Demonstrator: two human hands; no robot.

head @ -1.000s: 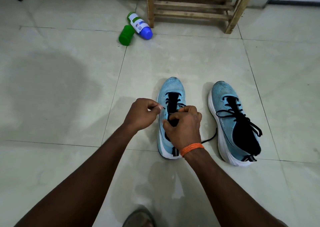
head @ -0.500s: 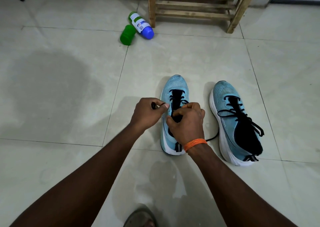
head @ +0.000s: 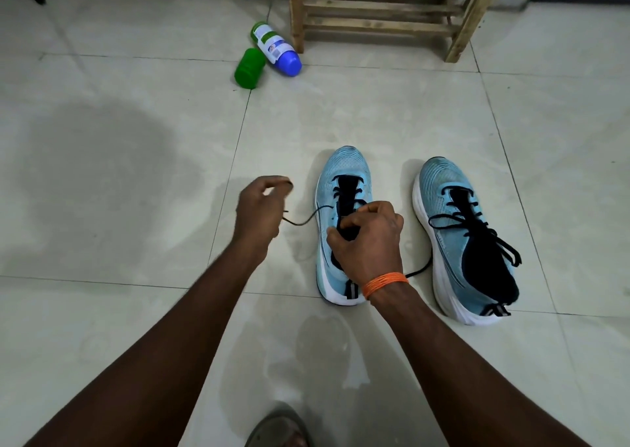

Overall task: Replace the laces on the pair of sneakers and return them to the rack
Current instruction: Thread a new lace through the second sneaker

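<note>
Mid-lacing. Pinching black lace with left hand, just left of sneaker; gripping lace over its tongue with curled right hand. Next, probably: thread end through following eyelet.

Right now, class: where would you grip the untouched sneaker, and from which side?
Probably the heel collar of the right sneaker, from above on the near side: its heel points toward the person, and the wide-open mouth lets fingers hook inside, clear of the loose laces.
</note>
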